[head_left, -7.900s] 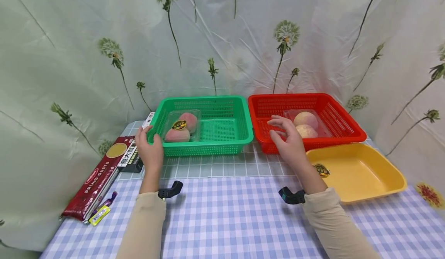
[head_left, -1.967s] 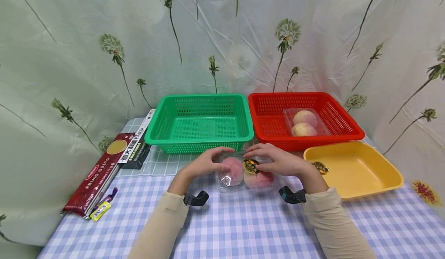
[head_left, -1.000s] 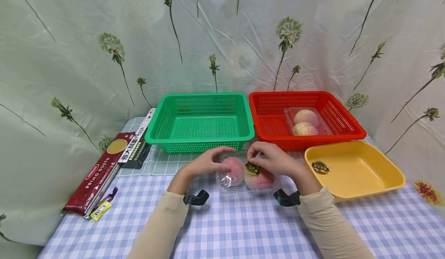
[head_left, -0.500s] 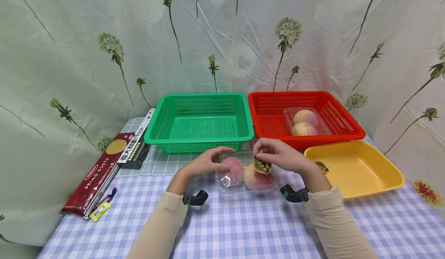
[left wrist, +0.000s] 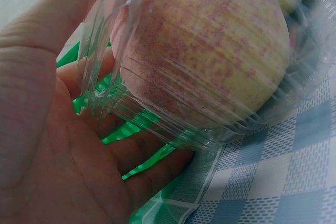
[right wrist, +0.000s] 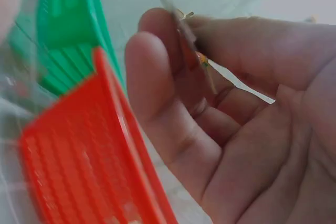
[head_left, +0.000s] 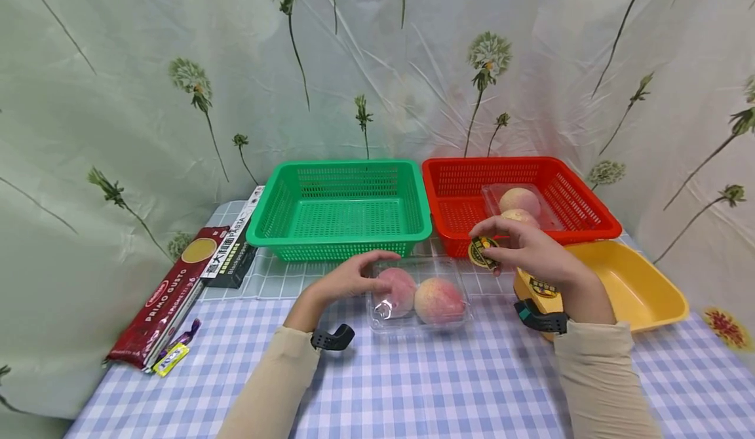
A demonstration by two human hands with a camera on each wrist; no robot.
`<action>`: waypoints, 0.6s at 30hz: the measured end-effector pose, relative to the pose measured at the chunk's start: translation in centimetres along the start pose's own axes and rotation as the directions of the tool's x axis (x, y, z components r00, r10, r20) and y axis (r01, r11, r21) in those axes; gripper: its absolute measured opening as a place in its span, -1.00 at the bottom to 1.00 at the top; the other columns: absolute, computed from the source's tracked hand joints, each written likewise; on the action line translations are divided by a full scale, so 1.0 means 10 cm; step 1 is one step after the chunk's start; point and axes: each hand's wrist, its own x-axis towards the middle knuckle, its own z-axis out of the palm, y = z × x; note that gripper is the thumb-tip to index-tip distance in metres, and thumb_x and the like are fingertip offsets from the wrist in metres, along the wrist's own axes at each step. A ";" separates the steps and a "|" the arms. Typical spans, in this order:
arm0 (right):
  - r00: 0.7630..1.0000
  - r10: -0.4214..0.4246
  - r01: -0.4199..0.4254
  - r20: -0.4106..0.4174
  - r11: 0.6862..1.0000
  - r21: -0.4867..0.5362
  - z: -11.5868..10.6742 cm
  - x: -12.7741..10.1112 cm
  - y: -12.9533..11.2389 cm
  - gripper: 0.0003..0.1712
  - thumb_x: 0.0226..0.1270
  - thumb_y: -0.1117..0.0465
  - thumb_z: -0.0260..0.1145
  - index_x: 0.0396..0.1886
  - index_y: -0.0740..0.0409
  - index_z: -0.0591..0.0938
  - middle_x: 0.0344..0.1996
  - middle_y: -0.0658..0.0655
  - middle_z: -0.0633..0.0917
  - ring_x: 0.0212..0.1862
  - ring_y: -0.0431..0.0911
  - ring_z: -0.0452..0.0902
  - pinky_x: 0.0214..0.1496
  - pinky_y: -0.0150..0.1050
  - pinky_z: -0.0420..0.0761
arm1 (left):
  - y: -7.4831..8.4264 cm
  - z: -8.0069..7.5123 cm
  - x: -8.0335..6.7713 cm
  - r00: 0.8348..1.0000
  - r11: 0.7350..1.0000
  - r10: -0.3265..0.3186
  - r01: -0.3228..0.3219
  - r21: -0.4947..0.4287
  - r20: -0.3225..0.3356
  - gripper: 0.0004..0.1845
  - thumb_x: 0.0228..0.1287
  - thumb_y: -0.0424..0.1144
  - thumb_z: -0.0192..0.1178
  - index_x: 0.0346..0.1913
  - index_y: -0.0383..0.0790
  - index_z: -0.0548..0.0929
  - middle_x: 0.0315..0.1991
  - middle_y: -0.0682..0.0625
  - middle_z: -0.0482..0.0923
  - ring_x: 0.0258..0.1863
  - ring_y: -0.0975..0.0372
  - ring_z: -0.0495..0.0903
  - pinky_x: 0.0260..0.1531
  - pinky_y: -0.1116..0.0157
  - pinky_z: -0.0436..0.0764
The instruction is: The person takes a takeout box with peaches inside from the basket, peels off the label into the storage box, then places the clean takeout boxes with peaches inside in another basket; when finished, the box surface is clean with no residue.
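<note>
A clear plastic clamshell box (head_left: 386,325) with two pinkish peaches (head_left: 439,300) sits on the table before the green basket. My left hand (head_left: 349,278) holds its left end, thumb over the lid and fingers along the far side; the left wrist view shows the fingers (left wrist: 149,169) round the box wall close to a peach (left wrist: 210,51). Up and to the right of the box, my right hand (head_left: 539,250) pinches a round black-and-gold sticker (head_left: 480,253) between thumb and fingers. Seen edge-on in the right wrist view, the sticker (right wrist: 184,30) is thin and flat.
Behind stand a green basket (head_left: 339,237) and a red basket (head_left: 448,234) holding another box of peaches (head_left: 519,200). A yellow basin (head_left: 643,282) with a similar sticker (head_left: 543,287) is at right. Spaghetti (head_left: 171,301), a pasta box (head_left: 236,249) and small wrapped candies (head_left: 172,358) lie left.
The peach box came out of the green basket to the table front. My right hand peeled the sticker off its lid and moved right with it; my left hand stayed on the box.
</note>
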 end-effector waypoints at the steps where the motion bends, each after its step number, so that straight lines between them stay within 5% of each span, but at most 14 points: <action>1: 1.000 -0.004 0.003 -0.023 1.000 -0.014 -0.05 -0.04 0.01 -0.66 0.39 0.27 0.31 0.13 0.19 0.55 0.00 0.22 0.61 -0.14 -0.06 0.65 -0.21 -0.16 0.75 | 0.00 0.00 0.00 1.000 1.000 -0.002 0.002 0.002 0.002 -0.32 0.27 -0.11 0.34 0.43 -0.11 0.41 0.28 -0.07 0.49 -0.05 0.22 0.46 -0.02 0.24 0.51; 12: 0.978 0.031 -0.025 -0.207 0.999 0.032 -0.49 -0.38 0.27 -0.68 0.47 0.33 0.19 0.17 0.13 0.53 -0.12 -0.16 0.69 -0.17 -0.24 0.67 -0.19 -0.35 0.71 | -0.01 0.02 0.01 1.000 1.000 0.010 -0.010 0.000 -0.002 -0.32 0.26 -0.11 0.35 0.42 -0.13 0.42 0.34 -0.13 0.46 0.02 0.19 0.46 0.04 0.20 0.49; 18: 0.957 0.112 -0.119 -0.267 0.993 -0.012 -0.62 -0.53 0.39 -0.70 0.48 0.27 0.21 0.16 0.14 0.55 -0.17 -0.24 0.70 -0.19 -0.29 0.67 -0.20 -0.39 0.69 | -0.02 0.01 0.01 1.000 1.000 0.007 -0.007 0.011 -0.008 -0.32 0.26 -0.11 0.34 0.42 -0.12 0.42 0.30 -0.10 0.48 -0.01 0.20 0.47 0.01 0.19 0.50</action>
